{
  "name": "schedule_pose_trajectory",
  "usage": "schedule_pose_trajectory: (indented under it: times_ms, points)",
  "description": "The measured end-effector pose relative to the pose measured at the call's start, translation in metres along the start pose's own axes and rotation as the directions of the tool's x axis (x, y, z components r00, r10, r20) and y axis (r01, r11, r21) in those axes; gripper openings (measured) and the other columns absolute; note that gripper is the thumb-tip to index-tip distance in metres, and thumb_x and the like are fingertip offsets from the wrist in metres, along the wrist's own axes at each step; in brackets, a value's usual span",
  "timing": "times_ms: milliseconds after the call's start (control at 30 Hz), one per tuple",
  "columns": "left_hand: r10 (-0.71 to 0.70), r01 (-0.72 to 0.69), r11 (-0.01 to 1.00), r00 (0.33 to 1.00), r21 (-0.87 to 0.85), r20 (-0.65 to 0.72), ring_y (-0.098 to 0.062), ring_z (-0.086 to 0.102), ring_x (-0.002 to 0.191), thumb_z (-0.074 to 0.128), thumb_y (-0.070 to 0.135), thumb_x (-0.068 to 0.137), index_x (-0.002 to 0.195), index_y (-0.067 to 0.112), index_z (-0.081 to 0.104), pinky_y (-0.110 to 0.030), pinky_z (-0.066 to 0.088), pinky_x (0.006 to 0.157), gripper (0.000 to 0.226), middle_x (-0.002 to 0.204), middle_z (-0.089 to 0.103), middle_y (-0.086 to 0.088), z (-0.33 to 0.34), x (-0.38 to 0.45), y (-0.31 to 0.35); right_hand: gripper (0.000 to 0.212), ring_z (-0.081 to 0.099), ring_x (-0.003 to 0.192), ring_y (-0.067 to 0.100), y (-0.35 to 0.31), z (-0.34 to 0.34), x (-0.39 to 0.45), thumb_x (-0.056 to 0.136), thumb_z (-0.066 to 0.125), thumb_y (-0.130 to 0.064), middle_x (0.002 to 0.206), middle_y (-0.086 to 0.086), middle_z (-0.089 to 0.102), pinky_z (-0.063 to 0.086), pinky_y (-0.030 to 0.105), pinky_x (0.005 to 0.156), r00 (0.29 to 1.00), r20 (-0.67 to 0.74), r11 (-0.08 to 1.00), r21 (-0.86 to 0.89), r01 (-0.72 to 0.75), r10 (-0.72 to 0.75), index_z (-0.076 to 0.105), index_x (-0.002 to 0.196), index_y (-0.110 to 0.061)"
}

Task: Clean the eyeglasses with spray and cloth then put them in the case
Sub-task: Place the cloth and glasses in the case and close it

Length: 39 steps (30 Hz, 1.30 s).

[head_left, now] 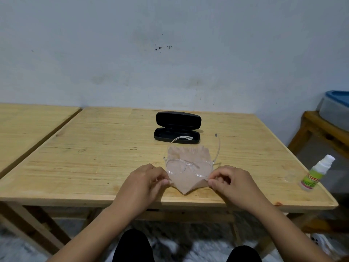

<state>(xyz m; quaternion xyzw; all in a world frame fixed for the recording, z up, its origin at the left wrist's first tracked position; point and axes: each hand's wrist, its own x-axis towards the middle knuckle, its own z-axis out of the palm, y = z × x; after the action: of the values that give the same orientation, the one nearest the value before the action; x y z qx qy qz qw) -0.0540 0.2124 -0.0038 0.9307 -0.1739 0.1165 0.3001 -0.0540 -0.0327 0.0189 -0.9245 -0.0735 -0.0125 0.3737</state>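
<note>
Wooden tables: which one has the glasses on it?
The big middle wooden table, holding the clear plastic eyeglasses; the left wooden table looks bare.

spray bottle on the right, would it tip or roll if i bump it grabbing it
Probably tips easily: the spray bottle is tall and narrow on a small base. Once down, its round body would likely roll, and it stands near the right edge of the table, so it might fall off. It looks like light plastic.
</note>
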Motion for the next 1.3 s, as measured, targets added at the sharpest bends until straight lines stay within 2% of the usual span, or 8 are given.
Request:
schedule_pose_trajectory:
  times_ms: [200, 400, 533, 633, 833, 933, 1067, 1300]
  points:
    - [-0.310, 0.282, 0.931, 0.946, -0.234, -0.095, -0.002, 0.059, 0.069, 0.061, 0.036, 0.085, 0.082, 0.031, 0.066, -0.012, 0.038, 0.056, 0.007, 0.072, 0.066, 0.012, 0.002, 0.025, 0.013, 0.008, 0.056, 0.051, 0.008, -0.015, 0.008, 0.012, 0.085, 0.063, -0.014, 0.069, 0.007, 0.070, 0.047, 0.021, 0.049, 0.944, -0.036, 0.806, 0.532, -0.258, 0.327, 0.069, 0.084, -0.009]
    - [-0.516, 0.430, 0.796, 0.849, -0.425, -0.108, 0.001, 0.060, 0.069, 0.060, 0.035, 0.086, 0.094, 0.029, 0.060, -0.014, 0.040, 0.055, 0.010, 0.068, 0.061, 0.018, 0.014, 0.044, 0.016, 0.035, 0.072, 0.080, 0.015, -0.021, 0.022, 0.021, 0.087, 0.062, -0.013, 0.100, 0.005, 0.072, 0.058, 0.029, 0.074, 0.883, -0.053, 0.617, 0.735, -0.282, 0.466, 0.056, 0.121, -0.013]
    - [-0.512, 0.431, 0.796, 0.854, -0.424, -0.095, 0.000, 0.062, 0.072, 0.058, 0.034, 0.088, 0.099, 0.030, 0.058, -0.015, 0.038, 0.055, 0.013, 0.072, 0.065, 0.015, 0.015, 0.042, 0.015, 0.031, 0.072, 0.080, 0.015, -0.015, 0.024, 0.019, 0.087, 0.061, -0.011, 0.097, 0.004, 0.072, 0.058, 0.027, 0.073, 0.901, -0.037, 0.631, 0.727, -0.272, 0.432, 0.057, 0.117, -0.016]
    - [-0.519, 0.421, 0.803, 0.842, -0.422, -0.149, -0.004, 0.064, 0.074, 0.054, 0.028, 0.090, 0.095, 0.028, 0.060, -0.015, 0.039, 0.054, 0.008, 0.083, 0.070, 0.010, 0.009, 0.043, 0.008, 0.014, 0.069, 0.070, 0.018, -0.006, 0.019, 0.018, 0.085, 0.063, -0.012, 0.078, 0.007, 0.074, 0.056, 0.030, 0.067, 0.887, -0.131, 0.687, 0.686, -0.242, 0.443, 0.065, 0.099, -0.016]
    - [-0.454, 0.415, 0.873, 0.883, -0.256, -0.117, -0.011, 0.060, 0.083, 0.054, 0.031, 0.091, 0.098, 0.025, 0.066, -0.021, 0.038, 0.064, 0.015, 0.088, 0.066, 0.006, 0.000, 0.076, -0.026, 0.013, 0.058, 0.064, 0.014, 0.015, -0.003, 0.050, 0.088, 0.059, -0.013, 0.080, 0.004, 0.069, 0.048, 0.025, 0.058, 0.855, -0.295, 0.820, 0.525, -0.228, 0.426, 0.068, 0.097, -0.017]
    - [-0.381, 0.375, 0.913, 0.925, -0.160, -0.005, -0.011, 0.059, 0.085, 0.060, 0.032, 0.087, 0.096, 0.025, 0.070, -0.022, 0.037, 0.072, 0.016, 0.088, 0.069, 0.004, 0.003, 0.097, -0.036, 0.015, 0.062, 0.070, 0.010, 0.021, -0.007, 0.076, 0.085, 0.065, -0.014, 0.087, 0.003, 0.070, 0.045, 0.018, 0.060, 0.914, -0.213, 0.883, 0.402, -0.241, 0.346, 0.070, 0.099, -0.017]
    - [-0.269, 0.276, 0.955, 0.960, -0.108, 0.082, 0.001, 0.056, 0.073, 0.070, 0.029, 0.080, 0.093, 0.026, 0.073, -0.006, 0.035, 0.060, 0.014, 0.084, 0.068, 0.011, 0.011, 0.114, -0.038, 0.023, 0.063, 0.084, 0.011, 0.025, -0.005, 0.103, 0.078, 0.074, -0.013, 0.093, 0.000, 0.068, 0.050, 0.018, 0.071, 0.960, -0.052, 0.930, 0.266, -0.253, 0.276, 0.072, 0.101, -0.014]
    - [-0.214, 0.228, 0.962, 0.971, -0.151, 0.105, -0.001, 0.058, 0.076, 0.069, 0.024, 0.081, 0.068, 0.031, 0.063, -0.006, 0.036, 0.058, 0.016, 0.079, 0.067, 0.012, 0.019, 0.121, -0.039, 0.008, 0.056, 0.068, 0.011, 0.031, -0.006, 0.116, 0.079, 0.072, -0.008, 0.077, 0.001, 0.066, 0.042, 0.010, 0.054, 0.983, 0.051, 0.970, 0.158, -0.183, 0.177, 0.071, 0.074, -0.014]
